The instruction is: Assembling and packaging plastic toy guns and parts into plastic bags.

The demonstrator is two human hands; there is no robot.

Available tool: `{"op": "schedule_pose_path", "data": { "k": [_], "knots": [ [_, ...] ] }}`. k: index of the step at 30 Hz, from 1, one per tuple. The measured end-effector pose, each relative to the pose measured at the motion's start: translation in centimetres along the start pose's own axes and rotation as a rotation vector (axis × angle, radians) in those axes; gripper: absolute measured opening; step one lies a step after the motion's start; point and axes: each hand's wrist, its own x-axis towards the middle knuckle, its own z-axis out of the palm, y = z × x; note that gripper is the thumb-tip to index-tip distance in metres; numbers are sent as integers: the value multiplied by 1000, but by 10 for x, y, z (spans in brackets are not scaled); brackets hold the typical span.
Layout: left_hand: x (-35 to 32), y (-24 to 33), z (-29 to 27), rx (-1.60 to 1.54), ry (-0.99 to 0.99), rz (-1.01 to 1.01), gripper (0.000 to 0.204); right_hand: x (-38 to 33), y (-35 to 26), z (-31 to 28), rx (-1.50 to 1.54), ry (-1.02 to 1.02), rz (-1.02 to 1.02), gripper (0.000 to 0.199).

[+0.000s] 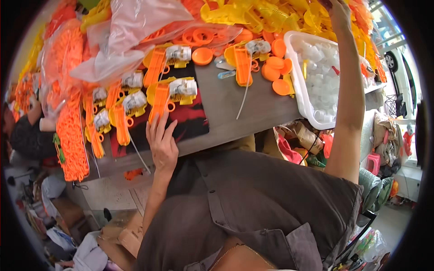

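One orange-and-yellow toy assembly (158, 100) lay on the dark mat (193, 118) directly ahead of the loosely spread left hand (163, 148), the nearer hand; its long axis ran toward that hand. The right hand (336, 6) was beside yellow parts (282, 20); its grip was indeterminable.

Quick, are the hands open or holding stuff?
Left hand: open, at the near end of an orange-and-yellow plastic assembly.
Right hand: cannot tell; picture edge cuts it off by yellow plastic parts.
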Motion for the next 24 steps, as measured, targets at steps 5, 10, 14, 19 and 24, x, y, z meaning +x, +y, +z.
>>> {"op": "schedule_pose_path", "data": {
  "k": [5,10,14,19,24],
  "knots": [
    [-10,-2,-1,50,0,-29,37,-157,-24,72,150,-590,373,28],
    [-8,-5,-2,-108,90,30,40,-299,-4,78,211,-547,1167,10],
    [14,-2,-6,2,102,-17,64,-338,11,77,284,-461,1253,17],
    [19,-20,3,163,26,25,64,-330,-9,71,272,-418,1185,17],
    [18,-15,-2,38,94,90,68,-294,-34,41,477,-229,1003,12]
  ]
}}
